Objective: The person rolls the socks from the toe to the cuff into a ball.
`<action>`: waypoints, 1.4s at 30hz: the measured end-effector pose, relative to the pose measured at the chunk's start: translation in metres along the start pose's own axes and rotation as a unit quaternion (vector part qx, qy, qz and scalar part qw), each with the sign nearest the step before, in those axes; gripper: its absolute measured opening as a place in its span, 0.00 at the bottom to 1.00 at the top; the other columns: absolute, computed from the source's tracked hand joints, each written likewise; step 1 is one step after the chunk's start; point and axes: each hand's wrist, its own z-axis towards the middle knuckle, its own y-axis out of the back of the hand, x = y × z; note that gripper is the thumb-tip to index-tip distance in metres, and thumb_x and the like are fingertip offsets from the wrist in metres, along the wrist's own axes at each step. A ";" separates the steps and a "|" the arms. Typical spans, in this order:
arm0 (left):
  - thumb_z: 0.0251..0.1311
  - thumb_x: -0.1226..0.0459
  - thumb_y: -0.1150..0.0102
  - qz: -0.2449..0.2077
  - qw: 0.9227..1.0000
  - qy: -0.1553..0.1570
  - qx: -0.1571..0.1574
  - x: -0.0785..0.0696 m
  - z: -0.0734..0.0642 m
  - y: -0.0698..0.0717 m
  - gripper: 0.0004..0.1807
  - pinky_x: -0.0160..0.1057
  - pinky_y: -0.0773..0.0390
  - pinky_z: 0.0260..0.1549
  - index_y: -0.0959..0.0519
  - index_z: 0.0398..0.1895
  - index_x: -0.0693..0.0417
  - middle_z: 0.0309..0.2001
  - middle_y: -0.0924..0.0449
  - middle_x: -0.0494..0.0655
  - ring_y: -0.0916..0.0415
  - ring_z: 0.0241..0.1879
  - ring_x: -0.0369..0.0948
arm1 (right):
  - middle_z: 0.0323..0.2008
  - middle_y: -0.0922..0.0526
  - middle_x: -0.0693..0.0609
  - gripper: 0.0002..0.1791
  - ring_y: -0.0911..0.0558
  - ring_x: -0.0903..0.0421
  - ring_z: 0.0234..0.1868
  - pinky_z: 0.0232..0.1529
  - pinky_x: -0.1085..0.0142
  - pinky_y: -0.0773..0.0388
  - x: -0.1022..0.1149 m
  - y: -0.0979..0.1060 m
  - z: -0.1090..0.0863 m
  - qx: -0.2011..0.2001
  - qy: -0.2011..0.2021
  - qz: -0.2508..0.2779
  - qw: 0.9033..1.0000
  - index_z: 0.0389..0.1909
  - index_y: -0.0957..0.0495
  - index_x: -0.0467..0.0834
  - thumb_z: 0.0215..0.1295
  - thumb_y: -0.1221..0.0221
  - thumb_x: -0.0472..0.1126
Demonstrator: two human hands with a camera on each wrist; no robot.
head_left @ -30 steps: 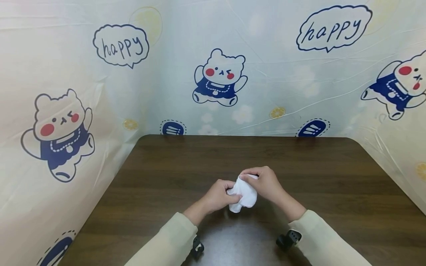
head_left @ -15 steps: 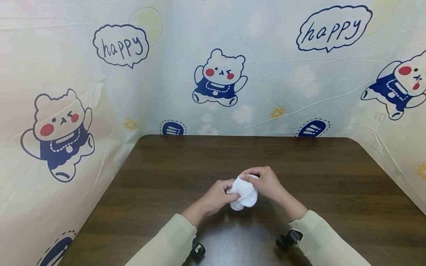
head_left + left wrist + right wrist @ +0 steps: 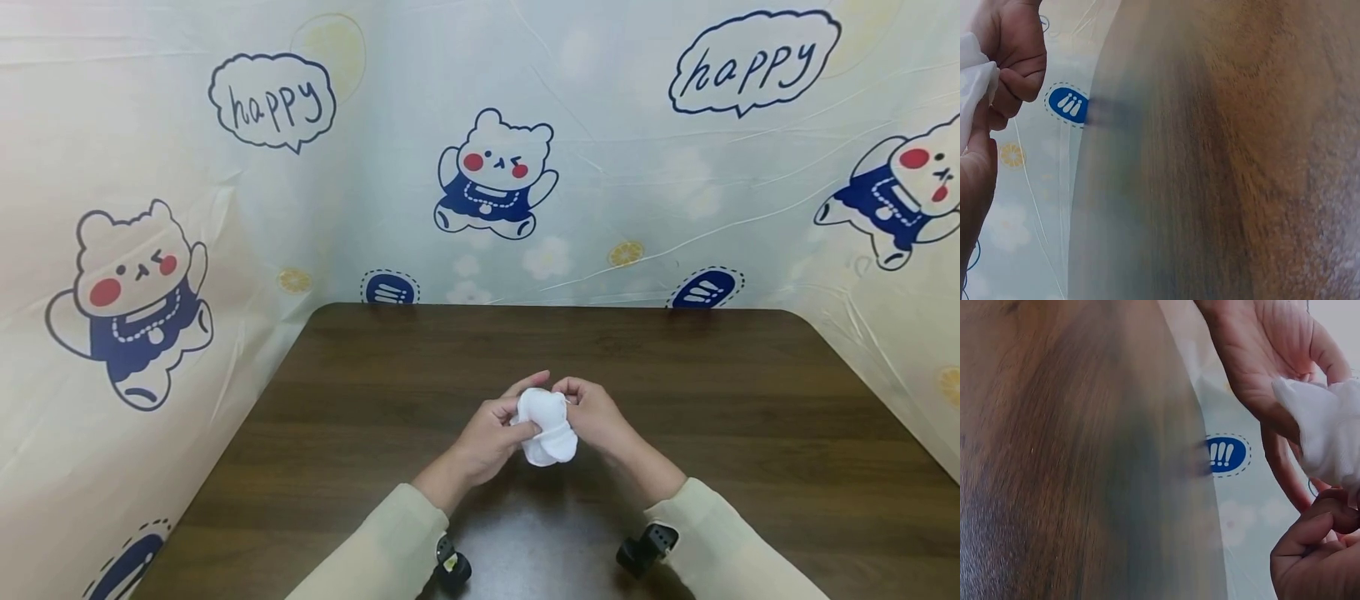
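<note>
A small bunched white cloth (image 3: 546, 423) is held between both hands, raised over the table. The left hand (image 3: 482, 440) pinches its left side, thumb across the front and fingers partly hidden behind, with one finger pointing past the top. At the upper right edge, the right hand (image 3: 598, 421) pinches the cloth with curled fingers. The left wrist view has the cloth (image 3: 975, 81) at its left border, where the right hand's fingers (image 3: 1022, 81) are bent against it. Seen from the right wrist, the cloth (image 3: 1332, 434) has soft folds and the right hand (image 3: 1319, 559) lies below it.
A dark brown wooden table (image 3: 375, 367) spreads under the hands. Behind and beside it hangs a pale printed curtain (image 3: 600, 183) with bears and speech bubbles. Black wrist cameras (image 3: 647, 548) hang below the light sleeves (image 3: 735, 533).
The right hand's fingers have shifted from the cloth's top to its right edge. One left finger has straightened upward. The cloth's hanging lower end has drawn up into a more compact shape.
</note>
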 end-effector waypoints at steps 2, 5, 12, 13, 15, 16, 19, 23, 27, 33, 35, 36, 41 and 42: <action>0.57 0.80 0.47 0.001 1.000 -0.001 0.001 0.000 0.000 0.000 0.16 0.49 0.31 0.54 0.27 0.49 0.81 0.69 0.40 0.51 0.38 0.63 0.51 | 0.23 0.22 0.50 0.04 0.25 0.56 0.26 0.28 0.66 0.28 0.000 0.000 -0.001 0.010 -0.013 0.010 1.000 0.34 0.24 0.33 0.62 0.45 0.30; 0.58 0.79 0.47 0.009 1.000 -0.002 0.002 0.000 0.001 0.000 0.17 0.47 0.30 0.53 0.27 0.52 0.78 0.66 0.35 0.51 0.36 0.61 0.49 | 0.25 0.21 0.49 0.07 0.24 0.56 0.28 0.30 0.65 0.27 0.000 0.000 -0.002 0.018 -0.018 0.021 0.999 0.36 0.23 0.30 0.64 0.47 0.31; 0.57 0.80 0.46 0.013 0.999 -0.011 -0.027 0.001 0.001 -0.004 0.20 0.43 0.28 0.51 0.28 0.54 0.76 0.59 0.27 0.54 0.30 0.54 0.48 | 0.29 0.19 0.48 0.13 0.22 0.57 0.31 0.32 0.66 0.25 -0.004 0.001 -0.003 0.043 -0.025 0.062 0.997 0.44 0.25 0.25 0.66 0.47 0.32; 0.57 0.80 0.46 0.010 0.999 -0.013 -0.035 0.001 0.001 -0.005 0.20 0.43 0.28 0.50 0.28 0.54 0.76 0.58 0.27 0.54 0.30 0.53 0.47 | 0.29 0.19 0.48 0.14 0.21 0.57 0.31 0.32 0.66 0.24 -0.004 0.002 -0.003 0.054 -0.027 0.079 0.995 0.46 0.26 0.25 0.66 0.48 0.32; 0.57 0.80 0.46 0.004 0.998 -0.016 -0.054 0.001 0.001 -0.007 0.19 0.41 0.26 0.48 0.28 0.53 0.77 0.56 0.26 0.55 0.28 0.50 0.45 | 0.31 0.20 0.48 0.16 0.21 0.57 0.33 0.33 0.66 0.23 -0.005 0.004 -0.003 0.080 -0.034 0.117 0.989 0.50 0.29 0.24 0.67 0.49 0.33; 0.57 0.79 0.46 -0.003 0.998 -0.017 -0.065 0.002 0.001 -0.008 0.19 0.40 0.25 0.46 0.28 0.53 0.78 0.53 0.25 0.54 0.27 0.48 0.44 | 0.32 0.20 0.48 0.17 0.21 0.57 0.33 0.33 0.66 0.23 -0.005 0.005 -0.004 0.097 -0.038 0.139 0.985 0.50 0.30 0.23 0.68 0.50 0.33; 0.57 0.79 0.48 -0.025 0.994 -0.012 -0.103 0.002 0.002 -0.009 0.19 0.38 0.23 0.41 0.30 0.52 0.81 0.45 0.22 0.52 0.25 0.41 0.41 | 0.32 0.20 0.50 0.14 0.20 0.59 0.33 0.34 0.67 0.23 -0.005 0.011 -0.005 0.144 -0.052 0.201 0.968 0.49 0.29 0.27 0.70 0.51 0.35; 0.56 0.78 0.48 -0.052 0.988 -0.005 -0.148 0.001 0.002 -0.007 0.19 0.37 0.22 0.37 0.31 0.51 0.83 0.39 0.21 0.52 0.24 0.37 0.41 | 0.31 0.19 0.51 0.08 0.20 0.61 0.30 0.33 0.70 0.24 -0.004 0.018 -0.005 0.172 -0.068 0.240 0.953 0.43 0.27 0.36 0.69 0.49 0.36; 0.56 0.78 0.47 -0.061 0.984 -0.005 -0.166 0.001 0.003 -0.004 0.19 0.38 0.22 0.36 0.30 0.50 0.83 0.38 0.21 0.52 0.24 0.36 0.41 | 0.32 0.19 0.50 0.07 0.20 0.60 0.29 0.34 0.70 0.23 -0.004 0.023 -0.004 0.187 -0.082 0.236 0.950 0.42 0.26 0.36 0.67 0.46 0.35; 0.54 0.78 0.45 -0.026 0.987 -0.011 -0.161 0.002 0.005 -0.003 0.19 0.38 0.22 0.34 0.28 0.50 0.81 0.38 0.21 0.53 0.23 0.35 0.41 | 0.28 0.20 0.49 0.08 0.19 0.59 0.27 0.33 0.66 0.21 -0.002 0.028 -0.005 0.207 -0.097 0.184 0.956 0.39 0.26 0.35 0.65 0.47 0.36; 0.54 0.77 0.44 -0.009 0.988 -0.016 -0.156 0.001 0.006 -0.003 0.19 0.39 0.21 0.35 0.27 0.50 0.80 0.39 0.21 0.54 0.23 0.36 0.42 | 0.26 0.21 0.49 0.07 0.20 0.58 0.26 0.32 0.65 0.20 0.000 0.028 -0.007 0.203 -0.099 0.153 0.962 0.38 0.27 0.35 0.63 0.48 0.36; 0.54 0.77 0.44 -0.003 0.988 -0.018 -0.155 0.002 0.006 -0.003 0.18 0.39 0.22 0.35 0.27 0.50 0.79 0.40 0.21 0.54 0.23 0.37 0.42 | 0.25 0.21 0.48 0.07 0.20 0.58 0.25 0.31 0.65 0.20 0.001 0.027 -0.007 0.199 -0.101 0.138 0.965 0.37 0.27 0.35 0.62 0.48 0.36; 0.54 0.78 0.44 0.001 0.987 -0.021 -0.162 0.001 0.008 -0.004 0.18 0.38 0.22 0.34 0.26 0.49 0.80 0.40 0.21 0.55 0.24 0.36 0.42 | 0.26 0.20 0.47 0.08 0.19 0.57 0.27 0.30 0.63 0.20 -0.001 0.024 -0.009 0.198 -0.106 0.091 0.970 0.34 0.27 0.35 0.60 0.50 0.36; 0.54 0.78 0.45 -0.002 0.986 -0.021 -0.165 0.000 0.009 -0.004 0.18 0.38 0.22 0.34 0.27 0.49 0.80 0.40 0.21 0.55 0.24 0.36 0.42 | 0.27 0.20 0.47 0.07 0.18 0.56 0.27 0.31 0.63 0.20 -0.002 0.024 -0.009 0.200 -0.106 0.090 0.970 0.34 0.27 0.35 0.60 0.50 0.36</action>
